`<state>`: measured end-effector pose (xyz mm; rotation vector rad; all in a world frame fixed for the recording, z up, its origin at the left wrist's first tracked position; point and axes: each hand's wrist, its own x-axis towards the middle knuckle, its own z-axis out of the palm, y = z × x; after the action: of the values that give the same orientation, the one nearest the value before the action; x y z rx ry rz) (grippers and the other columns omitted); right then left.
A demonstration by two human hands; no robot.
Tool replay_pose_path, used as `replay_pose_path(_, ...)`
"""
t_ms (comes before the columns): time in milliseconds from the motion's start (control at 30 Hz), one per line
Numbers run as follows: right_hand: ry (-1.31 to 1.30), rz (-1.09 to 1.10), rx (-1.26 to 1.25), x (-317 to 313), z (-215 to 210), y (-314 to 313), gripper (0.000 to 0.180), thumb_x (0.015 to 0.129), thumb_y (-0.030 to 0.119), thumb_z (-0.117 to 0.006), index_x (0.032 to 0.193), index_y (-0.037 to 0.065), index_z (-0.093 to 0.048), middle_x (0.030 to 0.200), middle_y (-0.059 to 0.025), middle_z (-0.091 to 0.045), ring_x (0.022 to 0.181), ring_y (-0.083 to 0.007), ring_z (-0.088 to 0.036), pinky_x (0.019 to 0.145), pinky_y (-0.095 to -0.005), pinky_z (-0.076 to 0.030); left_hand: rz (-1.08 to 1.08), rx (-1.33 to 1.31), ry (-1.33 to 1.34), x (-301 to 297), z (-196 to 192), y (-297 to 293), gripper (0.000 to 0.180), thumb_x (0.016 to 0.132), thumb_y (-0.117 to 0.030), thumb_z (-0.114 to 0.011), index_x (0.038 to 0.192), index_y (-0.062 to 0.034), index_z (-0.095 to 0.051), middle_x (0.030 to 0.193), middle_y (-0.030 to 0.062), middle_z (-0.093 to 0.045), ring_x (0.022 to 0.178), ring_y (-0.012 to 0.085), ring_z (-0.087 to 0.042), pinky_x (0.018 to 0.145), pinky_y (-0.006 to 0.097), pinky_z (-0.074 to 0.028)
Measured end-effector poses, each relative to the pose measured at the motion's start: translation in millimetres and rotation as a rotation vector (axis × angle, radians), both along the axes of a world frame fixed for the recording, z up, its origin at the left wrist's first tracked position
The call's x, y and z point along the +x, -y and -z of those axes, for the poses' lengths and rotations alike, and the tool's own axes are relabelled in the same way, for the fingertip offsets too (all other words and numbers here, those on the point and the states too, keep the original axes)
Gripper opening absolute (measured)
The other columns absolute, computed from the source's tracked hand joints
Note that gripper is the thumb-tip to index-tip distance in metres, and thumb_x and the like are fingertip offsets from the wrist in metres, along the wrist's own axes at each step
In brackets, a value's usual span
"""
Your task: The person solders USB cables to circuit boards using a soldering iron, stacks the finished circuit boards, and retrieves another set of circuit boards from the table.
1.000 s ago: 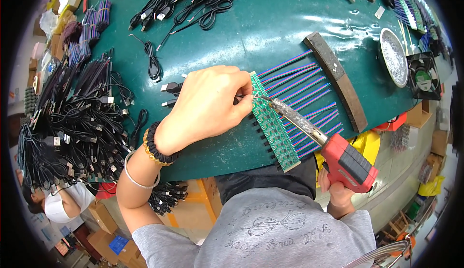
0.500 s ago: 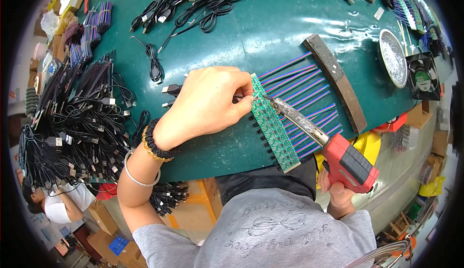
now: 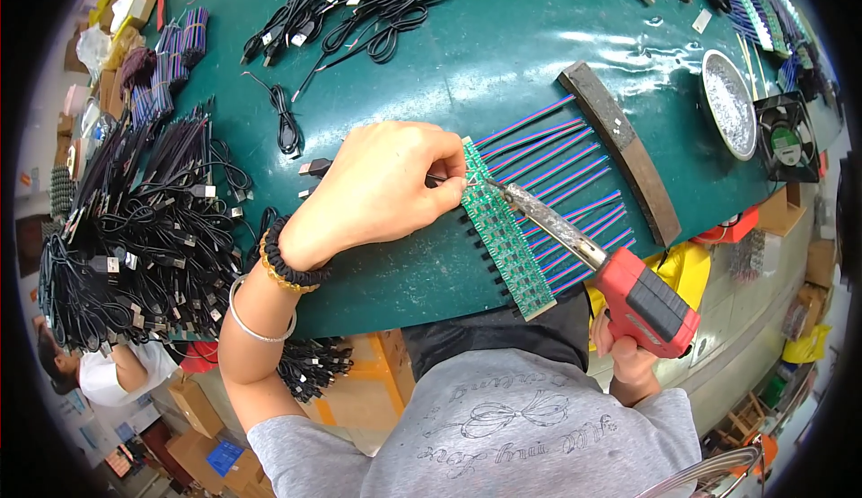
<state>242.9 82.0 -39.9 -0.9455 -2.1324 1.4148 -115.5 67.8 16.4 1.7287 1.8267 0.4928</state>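
L fingers (image 3: 446,194) pinch blk cable (image 3: 435,180) @ grn PCB (image 3: 510,246).

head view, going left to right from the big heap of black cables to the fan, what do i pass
Heap of black cables → left hand → green circuit board → curved dark bar → metal bowl → fan
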Motion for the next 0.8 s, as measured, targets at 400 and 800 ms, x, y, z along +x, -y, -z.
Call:
replay_pose_path(400, -0.298, 0.06, -0.387, -27.8, -13.3, 0.9, 0.083, 0.083, 0.061, -0.058, 0.124, -0.009, -0.043, 0.053, 0.002, -0.043, 0.043, -0.0099, -0.044, 0.046, -0.0266, -0.04, 0.014, -0.016, -0.04, 2.2, -3.5, -1.4, 0.012, 0.077, -0.013, -0.068, 0.078, -0.0016, -0.063, 0.073, 0.0094, -0.063, 0.065, 0.021, -0.063, 0.061, 0.032, -0.049)
replay_pose_path(800, -0.468, 0.205, -0.428, -31.7, -10.2, 0.5, 0.084, 0.084, 0.065, -0.055, 0.127, -0.006, -0.042, 0.052, 0.003, -0.04, 0.042, -0.0101, -0.045, 0.047, -0.026, -0.041, -0.045, -0.005, -0.008, 6.3, -6.3, 0.0, 0.011, 0.076, -0.014, -0.064, 0.074, -0.0028, -0.063, 0.071, 0.0102, -0.064, 0.068, 0.0291, -0.063, 0.061, 0.039, -0.049)
